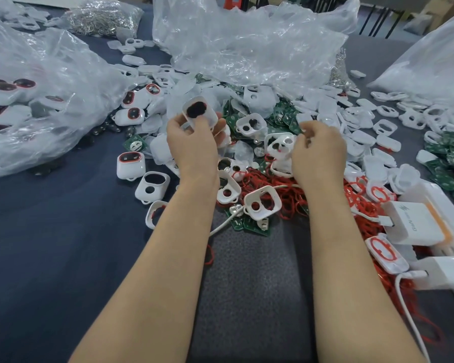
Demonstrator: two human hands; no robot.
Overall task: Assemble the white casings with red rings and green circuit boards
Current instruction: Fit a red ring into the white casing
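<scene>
We are pinching white casing [200, 111] in left grip [194, 142], lifted beyond red ring pile [291, 197] on desk [63, 244]. Right grip [320, 148] is hovering, fingers curled, above pile; we cannot tell if holding anything. Green circuit boards [288, 116] are lying beyond pile.

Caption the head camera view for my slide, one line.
Left hand holds a white casing; right hand hovers over piled casings, red rings and green circuit boards.
</scene>
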